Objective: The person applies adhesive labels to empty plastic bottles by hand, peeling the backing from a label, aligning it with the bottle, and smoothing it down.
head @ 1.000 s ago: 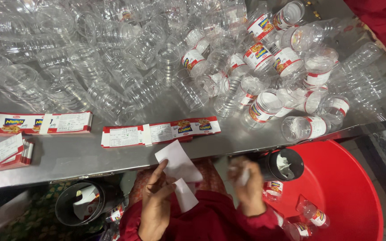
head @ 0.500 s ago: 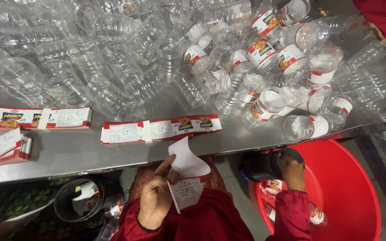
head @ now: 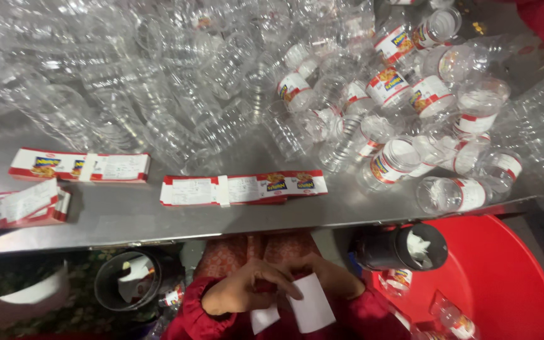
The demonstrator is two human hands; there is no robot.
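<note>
Head view: below the front edge of the grey metal surface point(head: 158, 230), the left hand point(head: 247, 293) and right hand point(head: 332, 280) meet, fingers closed on a white paper label point(head: 310, 305). The round red plastic tub point(head: 505, 277) leaves little room on the right, and the frame bottom cuts off the label's lower corner.

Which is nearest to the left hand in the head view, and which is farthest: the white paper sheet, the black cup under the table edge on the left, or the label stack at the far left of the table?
From the left hand:
1. White paper sheet, touching it, just to its right.
2. Black cup, to its left, below the table edge.
3. Label stack, up on the table's far left.
</note>
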